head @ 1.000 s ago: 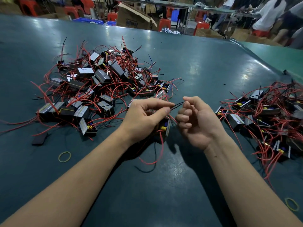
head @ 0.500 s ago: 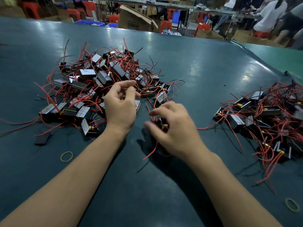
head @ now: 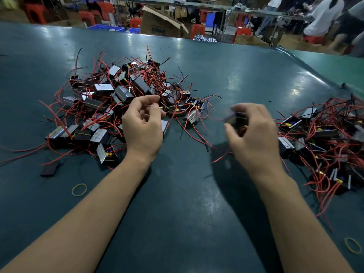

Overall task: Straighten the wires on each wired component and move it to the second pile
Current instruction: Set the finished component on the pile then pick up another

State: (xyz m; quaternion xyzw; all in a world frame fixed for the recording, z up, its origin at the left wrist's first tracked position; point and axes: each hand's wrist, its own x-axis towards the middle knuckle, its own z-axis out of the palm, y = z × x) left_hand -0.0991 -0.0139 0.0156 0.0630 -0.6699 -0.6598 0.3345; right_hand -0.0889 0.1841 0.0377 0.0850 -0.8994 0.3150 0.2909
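Right hand: the right hand (head: 254, 134) is curled round one dark wired component (head: 237, 122) (blurred, so its wires cannot be judged), held above the tabletop (head: 197, 203) between the two heaps.
Left hand: the left hand (head: 142, 125) holds nothing, fingers loosely curled, at the near edge of the first pile (head: 118, 107).
First pile: at ten o'clock from the hands, a tangle of black blocks and red wires, too many to count exactly, a few dozen.
Second pile: the second pile (head: 325, 142) lies at three o'clock, visibly smaller.
Progress: judged under halfway; most components remain unsorted.
Rubber bands: two, one (head: 79, 189) at eight o'clock, one (head: 353, 248) at four o'clock.
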